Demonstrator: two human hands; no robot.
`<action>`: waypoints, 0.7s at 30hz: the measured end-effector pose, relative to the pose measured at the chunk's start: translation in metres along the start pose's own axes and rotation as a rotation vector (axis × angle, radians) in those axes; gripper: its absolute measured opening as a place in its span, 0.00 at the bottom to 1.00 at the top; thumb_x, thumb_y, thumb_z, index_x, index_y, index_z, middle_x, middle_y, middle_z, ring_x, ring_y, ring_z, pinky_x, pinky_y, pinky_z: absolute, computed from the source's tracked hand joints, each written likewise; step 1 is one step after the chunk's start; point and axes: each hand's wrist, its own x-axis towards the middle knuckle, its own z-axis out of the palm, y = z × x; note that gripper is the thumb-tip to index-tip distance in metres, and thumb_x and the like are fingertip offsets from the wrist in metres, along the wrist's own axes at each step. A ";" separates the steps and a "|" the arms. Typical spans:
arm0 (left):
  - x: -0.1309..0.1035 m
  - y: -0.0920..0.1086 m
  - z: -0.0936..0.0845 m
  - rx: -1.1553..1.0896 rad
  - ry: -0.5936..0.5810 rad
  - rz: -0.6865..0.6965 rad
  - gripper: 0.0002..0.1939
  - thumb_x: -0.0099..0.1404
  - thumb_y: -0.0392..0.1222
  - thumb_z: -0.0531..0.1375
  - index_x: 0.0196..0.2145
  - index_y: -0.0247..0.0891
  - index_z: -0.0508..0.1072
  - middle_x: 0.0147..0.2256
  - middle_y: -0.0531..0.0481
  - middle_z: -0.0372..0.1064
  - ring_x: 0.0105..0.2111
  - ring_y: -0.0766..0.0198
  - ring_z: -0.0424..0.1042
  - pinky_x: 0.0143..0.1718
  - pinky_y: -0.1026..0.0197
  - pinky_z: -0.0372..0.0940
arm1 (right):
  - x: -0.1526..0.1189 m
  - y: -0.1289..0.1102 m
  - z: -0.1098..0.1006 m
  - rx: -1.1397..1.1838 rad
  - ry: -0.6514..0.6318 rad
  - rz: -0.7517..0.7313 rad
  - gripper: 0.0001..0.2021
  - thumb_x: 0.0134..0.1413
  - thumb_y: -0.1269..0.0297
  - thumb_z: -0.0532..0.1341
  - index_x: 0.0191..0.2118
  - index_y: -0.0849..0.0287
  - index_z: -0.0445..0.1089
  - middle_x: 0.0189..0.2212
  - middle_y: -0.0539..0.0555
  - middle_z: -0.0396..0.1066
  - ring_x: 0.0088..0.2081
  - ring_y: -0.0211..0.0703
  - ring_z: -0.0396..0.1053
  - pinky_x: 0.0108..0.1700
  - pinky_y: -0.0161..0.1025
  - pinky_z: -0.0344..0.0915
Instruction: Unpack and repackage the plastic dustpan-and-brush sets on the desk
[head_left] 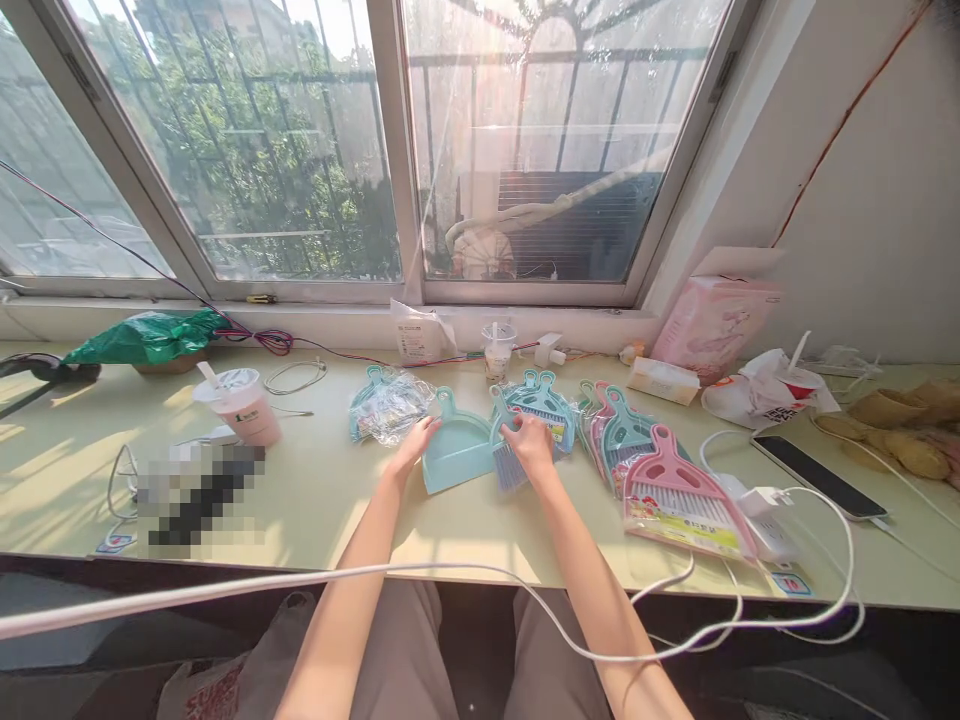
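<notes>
Near the middle of the table, a light teal dustpan point(457, 452) lies with its handle pointing to the window. My left hand point(415, 446) pinches its left edge. To the right of it, my right hand point(531, 446) is closed on a small teal hand brush point(510, 470), whose bristles point toward me and lie beside the dustpan. Behind the right hand are teal dustpan-and-brush sets point(559, 410) with a printed label. Crumpled clear plastic wrapping point(397, 405) covers teal pieces left of the dustpan. Farther right, wrapped sets overlap, with a pink set point(686, 500) in front.
A pink drink cup point(244, 408) stands at the left, and a smaller cup point(497, 352) near the window. At the right are a phone point(817, 475), a power strip point(769, 530) and a tissue pack point(664, 380). A white cable point(450, 568) crosses in front of my arms.
</notes>
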 end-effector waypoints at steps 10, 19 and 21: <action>-0.027 0.011 0.057 0.000 -0.253 0.191 0.37 0.52 0.61 0.74 0.56 0.45 0.76 0.60 0.38 0.71 0.64 0.39 0.67 0.63 0.43 0.64 | -0.024 -0.019 0.028 0.488 -0.048 -0.131 0.08 0.54 0.57 0.68 0.36 0.55 0.76 0.40 0.61 0.78 0.33 0.50 0.74 0.42 0.46 0.69; -0.013 0.007 0.040 -0.027 -0.069 0.123 0.30 0.58 0.62 0.69 0.51 0.39 0.77 0.54 0.40 0.77 0.58 0.41 0.71 0.60 0.45 0.66 | -0.014 -0.011 0.008 0.476 0.156 -0.205 0.17 0.60 0.51 0.65 0.49 0.54 0.77 0.57 0.63 0.73 0.52 0.56 0.73 0.57 0.52 0.67; -0.014 0.009 0.039 -0.018 -0.081 0.121 0.30 0.57 0.62 0.69 0.50 0.38 0.78 0.52 0.40 0.78 0.56 0.41 0.72 0.58 0.46 0.67 | -0.009 -0.007 0.008 0.497 0.098 -0.210 0.19 0.57 0.51 0.67 0.51 0.54 0.77 0.58 0.62 0.73 0.58 0.59 0.69 0.61 0.54 0.64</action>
